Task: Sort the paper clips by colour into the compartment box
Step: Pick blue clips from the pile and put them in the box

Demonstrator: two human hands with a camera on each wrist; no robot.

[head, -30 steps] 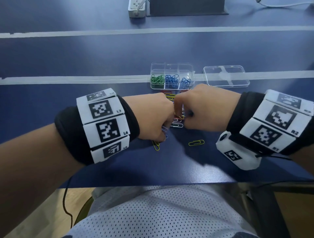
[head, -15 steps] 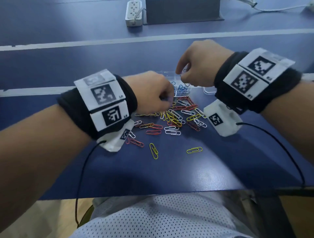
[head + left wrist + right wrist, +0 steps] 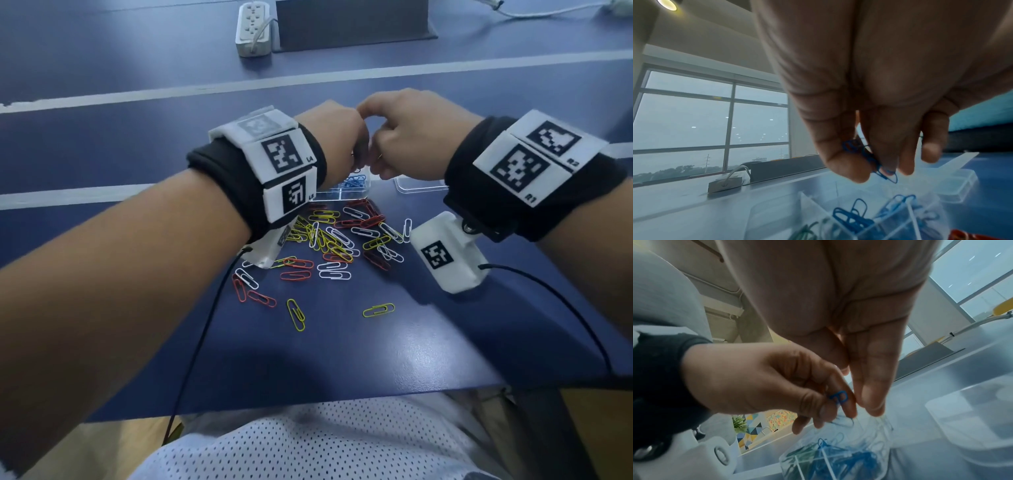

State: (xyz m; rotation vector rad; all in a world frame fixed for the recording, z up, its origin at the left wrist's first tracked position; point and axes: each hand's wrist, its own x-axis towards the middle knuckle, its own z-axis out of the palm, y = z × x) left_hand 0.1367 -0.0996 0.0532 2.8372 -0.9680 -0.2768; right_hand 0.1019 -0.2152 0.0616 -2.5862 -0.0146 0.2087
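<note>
The left hand [image 3: 869, 100] is pinching a few blue clips [image 3: 869, 158] between thumb and fingers, holding them just above the box [image 3: 906, 224], over the compartments where blue clips are already lying; green ones are sitting in the next compartment to the left. The right hand [image 3: 849, 318] is hanging beside it with fingers straight and relaxed, their tips touching or nearly touching the left fingertips, and it is gripping nothing that can be made out. So the step in hand looks like dropping a blue batch into its compartment. The next move is probably calling for the left fingers to let go squarely over the blue section, so that no clip is catching on a divider or slipping in with the green. Much is still waiting: the pile [image 3: 339, 236] of yellow, red and white clips is lying on the table [image 3: 342, 359] just in front of the box, with a few strays nearer the person. The lid [image 3: 421, 185] is lying to the right of the box. On the wrist bands, beside the square black-and-white markers, small labels are reading L4, R1 and R2.
</note>
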